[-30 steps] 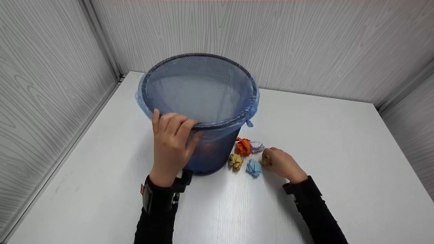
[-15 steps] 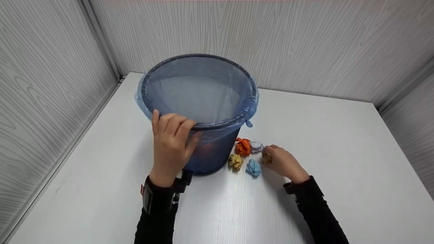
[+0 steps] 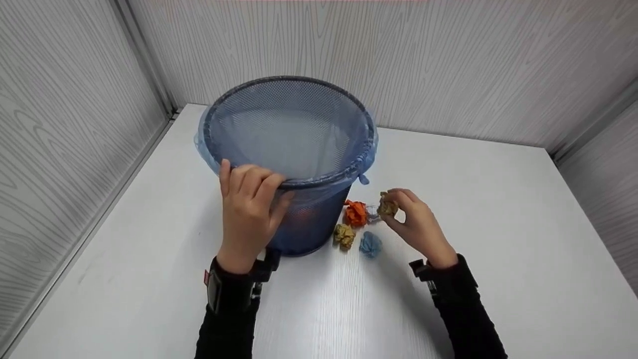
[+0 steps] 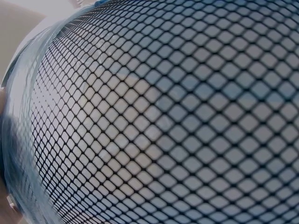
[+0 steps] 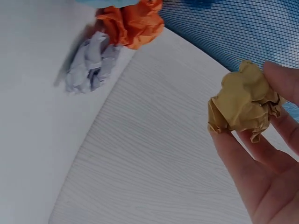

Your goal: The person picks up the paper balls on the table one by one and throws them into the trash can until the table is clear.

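Note:
A mesh wastebasket (image 3: 309, 227) with a thin blue bag folded over its rim leans a little on the table. My left hand (image 3: 246, 214) grips the near rim, fingers over the top and thumb outside. In the left wrist view the black mesh (image 4: 187, 116) fills nearly everything. My right hand (image 3: 418, 229) pinches a crumpled yellow-brown paper ball (image 5: 245, 100) between thumb and fingers, raised above the table to the right of the basket. Beside the basket's base lie an orange paper ball (image 3: 356, 213), a white one (image 5: 92, 63), a second yellow-brown one (image 3: 344, 236) and a light blue one (image 3: 370, 245).
The white table (image 3: 498, 239) carries the basket and the paper balls. Grey wood-grain panels stand behind (image 3: 448, 65) and on both sides. A reddish patch shows through the basket's lower mesh.
My right hand has lifted the yellow-brown paper ball off the table, up and slightly away from me. My left hand keeps its grip on the rim; the whole view has shifted slightly.

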### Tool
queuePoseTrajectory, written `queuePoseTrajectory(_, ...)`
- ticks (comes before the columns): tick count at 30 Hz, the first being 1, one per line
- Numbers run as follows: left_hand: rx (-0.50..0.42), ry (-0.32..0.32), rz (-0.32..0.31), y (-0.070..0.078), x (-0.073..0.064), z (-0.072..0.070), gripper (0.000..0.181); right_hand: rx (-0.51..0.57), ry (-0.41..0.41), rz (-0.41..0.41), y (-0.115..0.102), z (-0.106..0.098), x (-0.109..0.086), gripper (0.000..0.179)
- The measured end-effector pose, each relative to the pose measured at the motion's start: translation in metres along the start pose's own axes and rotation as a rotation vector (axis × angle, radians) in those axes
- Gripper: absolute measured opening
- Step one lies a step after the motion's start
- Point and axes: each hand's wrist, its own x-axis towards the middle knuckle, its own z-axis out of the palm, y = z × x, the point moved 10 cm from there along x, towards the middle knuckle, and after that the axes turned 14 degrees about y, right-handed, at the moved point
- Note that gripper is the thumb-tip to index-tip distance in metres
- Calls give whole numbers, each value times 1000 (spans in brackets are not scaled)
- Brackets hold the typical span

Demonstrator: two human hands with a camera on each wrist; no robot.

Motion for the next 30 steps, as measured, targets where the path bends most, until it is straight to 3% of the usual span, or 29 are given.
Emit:
queuePoseTrajectory(7,1,4,3,0,1,-1,29,145,264,-25,-33,-29,18,39)
queuePoseTrajectory(14,-3,8,5,0,1,0,30,289,483,-83,-68,-54,20,44)
queuePoseTrajectory(24,-11,6,11,2,0,0,30,523,674,-157,-107,-85,22,38)
queuePoseTrajectory(30,-6,18,9,0,1,-1,32,554,677,-244,-133,-85,46,41)
